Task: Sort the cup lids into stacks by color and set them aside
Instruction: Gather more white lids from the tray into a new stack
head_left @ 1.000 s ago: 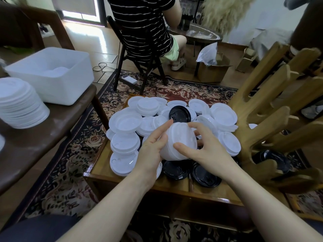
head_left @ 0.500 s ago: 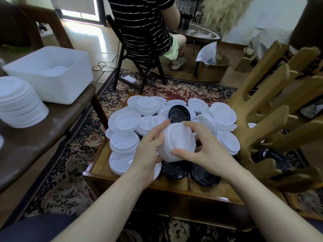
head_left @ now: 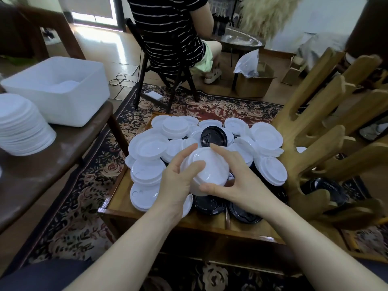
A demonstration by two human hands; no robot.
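- So, progress check: both hands are on a short stack of white lids [head_left: 206, 171], held just above the heap in the middle of the low wooden table [head_left: 165, 223].
- Left hand [head_left: 178, 185] cups the stack's left side, fingers curled up along the rim and the thumb lying across the top face.
- Right hand [head_left: 237, 185] grips from the right, index finger reaching over the far edge and thumb tucked under the near one. So neither hand is free, both wrapped round the same stack.
- Done so far, as best I can judge: a tall finished stack of white lids [head_left: 21, 124] sits on the dark bench [head_left: 69, 148] off to the left, beside a white tub [head_left: 58, 91] that seems to have something white in it too, can't tell what exactly.
- Still left: loads. Loose white lids [head_left: 266, 138] cover the table from its far edge to its left edge, some already nested in little piles, others just lying around.
- Black ones are barely touched by the look of it. One black lid [head_left: 214, 136] pokes up near the far edge, and a few more black lids [head_left: 243, 213] lie flat along the near edge, partly under the hands.
- Another dark pile [head_left: 323, 185] sits past the table's right edge, behind that wooden rack [head_left: 315, 127], could be sorted black lids but I can't say for sure.
- My guess is somewhere short of halfway, whites first, blacks later.
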